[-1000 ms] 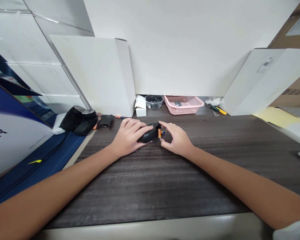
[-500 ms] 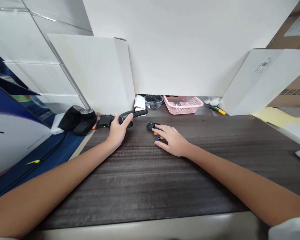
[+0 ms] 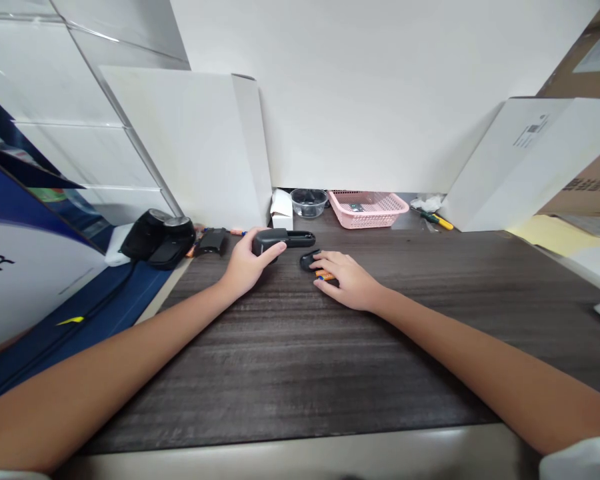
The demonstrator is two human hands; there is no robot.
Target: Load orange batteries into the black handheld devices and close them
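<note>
My left hand [image 3: 247, 263] is closed around a black handheld device [image 3: 270, 240], thumb on the near side. The device is raised above the table, its long narrow end with an open slot pointing right. Just to the right, my right hand [image 3: 350, 280] has its fingers curled over orange batteries [image 3: 325, 275], one with a blue end; the palm partly hides them. Its front fingertips touch a small black rounded cover [image 3: 308, 260] on the dark wooden table [image 3: 300, 367].
A pink basket [image 3: 367, 220], a clear round tub [image 3: 307, 212] and a small white box [image 3: 281, 220] line the back. A yellow-handled tool [image 3: 443, 221] lies at right. At left are a black curved piece [image 3: 213, 241] and a black device [image 3: 160, 237]. White boxes [image 3: 190, 147] stand behind.
My left hand has turned the black device so its slotted side shows, and shifted it right. My right fingers have curled in over the batteries, and the black cover has moved slightly nearer.
</note>
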